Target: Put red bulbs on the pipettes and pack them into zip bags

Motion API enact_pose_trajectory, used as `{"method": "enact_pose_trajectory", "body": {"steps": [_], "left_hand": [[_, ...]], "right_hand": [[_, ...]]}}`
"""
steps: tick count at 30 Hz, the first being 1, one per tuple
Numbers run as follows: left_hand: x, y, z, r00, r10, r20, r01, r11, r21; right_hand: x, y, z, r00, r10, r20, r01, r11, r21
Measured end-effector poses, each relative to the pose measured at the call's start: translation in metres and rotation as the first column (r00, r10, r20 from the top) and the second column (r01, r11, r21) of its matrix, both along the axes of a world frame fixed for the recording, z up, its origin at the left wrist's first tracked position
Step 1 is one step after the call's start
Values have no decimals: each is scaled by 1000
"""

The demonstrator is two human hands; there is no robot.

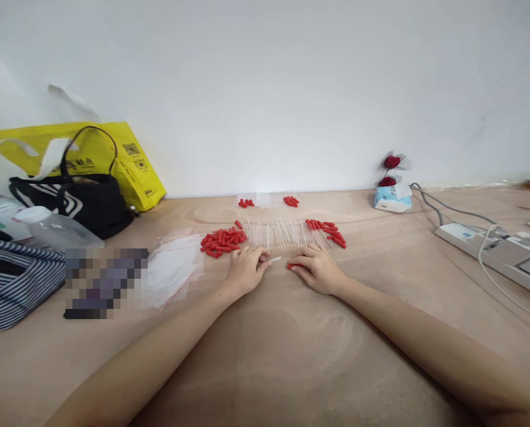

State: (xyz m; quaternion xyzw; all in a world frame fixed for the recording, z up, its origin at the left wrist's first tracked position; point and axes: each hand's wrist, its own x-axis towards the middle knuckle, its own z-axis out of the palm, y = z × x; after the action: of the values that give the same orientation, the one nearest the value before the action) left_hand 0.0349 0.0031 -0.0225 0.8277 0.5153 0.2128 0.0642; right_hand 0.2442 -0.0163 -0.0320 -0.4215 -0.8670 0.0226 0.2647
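Note:
My left hand [248, 268] is closed on a thin clear tube [275, 260], whose end points right toward my other hand. Between the fingers of my right hand [317, 268] is a small red piece [295, 266], held low over the table. The two hands are a short gap apart. Just beyond them lies a row of clear tubes [280, 233], side by side. A pile of red pieces [223, 241] rests left of the row, and more red pieces [336, 235] lie at its right end.
Clear bags [171, 267] lie left of my hands. Further left are a striped bag [20, 284], a bottle [60, 227], a black bag [87, 201] and a yellow bag [140, 172]. A tissue pack [392, 198] and a power strip [496, 255] are on the right.

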Motion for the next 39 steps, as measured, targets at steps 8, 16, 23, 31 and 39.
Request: {"method": "enact_pose_trajectory", "body": {"steps": [8,16,23,31,39], "left_hand": [[-1,-6,1,996,-82,-44,89,978,188],[-1,-12,5,987,-161,-19,161,965,207],[-2,-13,5,980,-199,-12,198,964,177],[-2,-14,5,957,-285,-47,287,917,277],[1,-15,1,953,-295,-66,297,874,386]], "right_hand": [[-5,0,0,994,-79,-73,79,997,4],[-6,-1,1,973,-43,-226,22,995,-94],[-5,-1,2,973,40,-228,-67,991,-113],[-6,-3,3,963,112,-247,-131,989,-64],[-8,-2,0,977,115,-182,-110,993,33]]}}
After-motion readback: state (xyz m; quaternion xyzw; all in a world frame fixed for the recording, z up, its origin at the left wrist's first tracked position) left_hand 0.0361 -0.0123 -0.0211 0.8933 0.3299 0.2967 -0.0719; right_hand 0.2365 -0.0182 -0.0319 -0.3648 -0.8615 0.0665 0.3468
